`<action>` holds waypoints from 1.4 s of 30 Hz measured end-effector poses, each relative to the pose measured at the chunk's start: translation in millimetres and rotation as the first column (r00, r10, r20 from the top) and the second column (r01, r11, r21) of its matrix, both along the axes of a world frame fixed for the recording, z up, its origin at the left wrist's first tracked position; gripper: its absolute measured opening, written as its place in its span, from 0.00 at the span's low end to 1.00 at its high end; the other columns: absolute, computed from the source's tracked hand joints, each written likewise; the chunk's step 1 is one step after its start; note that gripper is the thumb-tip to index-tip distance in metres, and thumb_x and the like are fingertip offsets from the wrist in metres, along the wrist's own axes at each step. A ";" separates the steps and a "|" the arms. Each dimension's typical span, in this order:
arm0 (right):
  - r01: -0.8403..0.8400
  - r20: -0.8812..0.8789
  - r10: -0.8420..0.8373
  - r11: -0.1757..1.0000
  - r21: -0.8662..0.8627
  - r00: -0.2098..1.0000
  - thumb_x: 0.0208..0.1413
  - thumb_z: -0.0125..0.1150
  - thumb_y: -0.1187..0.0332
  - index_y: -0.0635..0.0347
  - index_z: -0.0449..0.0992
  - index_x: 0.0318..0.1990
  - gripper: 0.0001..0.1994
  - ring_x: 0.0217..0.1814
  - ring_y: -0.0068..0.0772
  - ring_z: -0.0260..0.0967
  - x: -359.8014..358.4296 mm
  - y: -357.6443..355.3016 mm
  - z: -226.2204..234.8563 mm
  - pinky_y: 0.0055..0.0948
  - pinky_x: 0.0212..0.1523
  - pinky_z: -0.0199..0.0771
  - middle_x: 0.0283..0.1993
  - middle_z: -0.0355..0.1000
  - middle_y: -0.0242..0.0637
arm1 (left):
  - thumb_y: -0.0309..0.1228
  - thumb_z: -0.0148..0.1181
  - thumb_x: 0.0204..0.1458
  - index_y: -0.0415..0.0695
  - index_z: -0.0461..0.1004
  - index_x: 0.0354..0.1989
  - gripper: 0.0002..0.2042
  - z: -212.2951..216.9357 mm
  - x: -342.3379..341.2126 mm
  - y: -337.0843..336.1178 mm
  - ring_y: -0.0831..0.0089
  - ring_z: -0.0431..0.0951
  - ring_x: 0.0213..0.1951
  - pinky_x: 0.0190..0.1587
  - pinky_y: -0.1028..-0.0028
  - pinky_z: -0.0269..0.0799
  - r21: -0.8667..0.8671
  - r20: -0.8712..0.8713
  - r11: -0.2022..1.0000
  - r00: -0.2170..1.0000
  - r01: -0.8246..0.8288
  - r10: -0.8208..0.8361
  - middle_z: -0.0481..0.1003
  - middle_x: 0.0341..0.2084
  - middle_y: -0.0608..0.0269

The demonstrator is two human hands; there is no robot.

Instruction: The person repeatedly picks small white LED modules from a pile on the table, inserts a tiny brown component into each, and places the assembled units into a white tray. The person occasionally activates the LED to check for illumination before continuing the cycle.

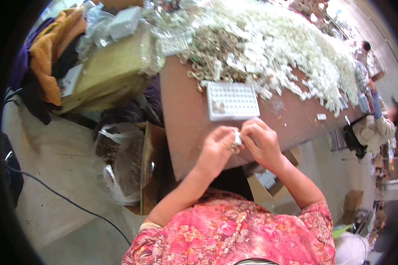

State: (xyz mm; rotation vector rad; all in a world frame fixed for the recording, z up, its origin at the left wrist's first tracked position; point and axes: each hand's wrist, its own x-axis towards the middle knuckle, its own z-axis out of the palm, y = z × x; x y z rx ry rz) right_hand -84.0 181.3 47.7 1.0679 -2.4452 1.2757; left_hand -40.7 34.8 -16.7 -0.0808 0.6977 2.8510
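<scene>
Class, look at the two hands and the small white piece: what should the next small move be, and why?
Probably steady the small white piece in the left hand and pinch it with the right hand: the left fingers hold it, and the right fingertips are close beside it, though whether they touch it is unclear.

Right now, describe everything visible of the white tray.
The tray is rectangular and looks like plastic, with rows of small pockets and a plain front wall. It lies flat on the table, small bits on its left part. The right hand is by its near right corner; contact is unclear.
</scene>
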 end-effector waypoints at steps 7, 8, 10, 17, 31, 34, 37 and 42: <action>0.337 0.379 -0.165 0.828 -0.447 0.910 0.57 0.58 0.77 0.66 0.74 0.42 0.07 0.37 0.24 0.73 8.7 32.6 8.5 0.22 0.40 0.72 0.37 0.72 0.34 | 0.24 0.65 0.44 0.42 0.77 0.33 0.07 46.6 11.5 -23.4 0.67 0.77 0.31 0.34 0.71 0.76 -0.496 -0.844 0.318 0.361 -0.808 -0.398 0.74 0.27 0.64; 0.389 0.387 -0.228 0.822 -0.415 0.894 0.57 0.59 0.77 0.67 0.74 0.41 0.06 0.36 0.23 0.72 10.9 36.1 5.3 0.21 0.40 0.72 0.36 0.71 0.33 | 0.23 0.65 0.42 0.43 0.77 0.32 0.08 58.1 -1.0 -34.3 0.67 0.76 0.29 0.33 0.70 0.75 -0.394 -0.855 0.242 0.257 -0.886 -0.450 0.74 0.26 0.64; 0.430 0.410 -0.271 0.825 -0.368 0.871 0.57 0.59 0.78 0.67 0.75 0.40 0.05 0.34 0.22 0.71 19.3 37.7 -5.6 0.20 0.38 0.71 0.35 0.71 0.32 | 0.23 0.63 0.39 0.45 0.77 0.32 0.09 82.6 -43.7 -64.2 0.64 0.74 0.26 0.31 0.68 0.74 -0.057 -0.796 -0.090 0.100 -0.994 -0.597 0.73 0.24 0.65; 0.468 0.457 -0.304 0.829 -0.306 0.836 0.57 0.59 0.78 0.68 0.76 0.37 0.03 0.30 0.20 0.71 51.5 43.6 -33.5 0.20 0.33 0.72 0.30 0.72 0.32 | 0.38 0.62 0.52 0.55 0.72 0.56 0.21 91.3 -174.1 -140.2 0.58 0.77 0.49 0.50 0.65 0.71 -0.485 -0.744 -0.635 0.666 -0.601 -0.062 0.75 0.49 0.52; 0.487 0.477 -0.337 0.841 -0.236 0.812 0.57 0.59 0.77 0.67 0.77 0.36 0.03 0.27 0.19 0.72 72.5 53.6 -32.8 0.20 0.31 0.72 0.25 0.73 0.31 | 0.40 0.66 0.46 0.48 0.80 0.40 0.15 59.3 -267.5 -103.4 0.65 0.81 0.36 0.39 0.69 0.74 -0.707 -0.554 -0.452 0.823 -0.544 -0.125 0.81 0.32 0.59; 0.485 0.485 -0.329 0.840 -0.242 0.810 0.57 0.58 0.77 0.67 0.77 0.36 0.03 0.27 0.19 0.71 70.1 56.9 -31.7 0.20 0.31 0.71 0.25 0.73 0.31 | 0.41 0.66 0.46 0.50 0.81 0.33 0.10 70.2 -265.9 -102.2 0.65 0.81 0.32 0.38 0.67 0.74 -0.764 -0.567 -0.320 0.820 -0.561 -0.084 0.81 0.27 0.60; 0.488 0.510 -0.314 0.835 -0.254 0.801 0.57 0.58 0.77 0.67 0.77 0.37 0.03 0.27 0.19 0.71 64.3 56.9 -28.6 0.20 0.31 0.71 0.25 0.73 0.31 | 0.40 0.67 0.45 0.46 0.81 0.33 0.12 81.4 -262.0 -106.4 0.70 0.80 0.29 0.35 0.71 0.73 -0.778 -0.621 -0.131 0.784 -0.615 0.006 0.80 0.23 0.61; 0.438 0.486 -0.271 0.857 -0.271 0.831 0.57 0.58 0.77 0.67 0.77 0.37 0.04 0.27 0.18 0.71 45.4 45.2 -15.8 0.19 0.31 0.72 0.26 0.73 0.31 | 0.34 0.66 0.52 0.47 0.77 0.33 0.06 103.1 -244.5 -106.4 0.85 0.73 0.34 0.35 0.83 0.63 -0.717 -0.506 0.484 0.852 -0.502 0.135 0.78 0.30 0.72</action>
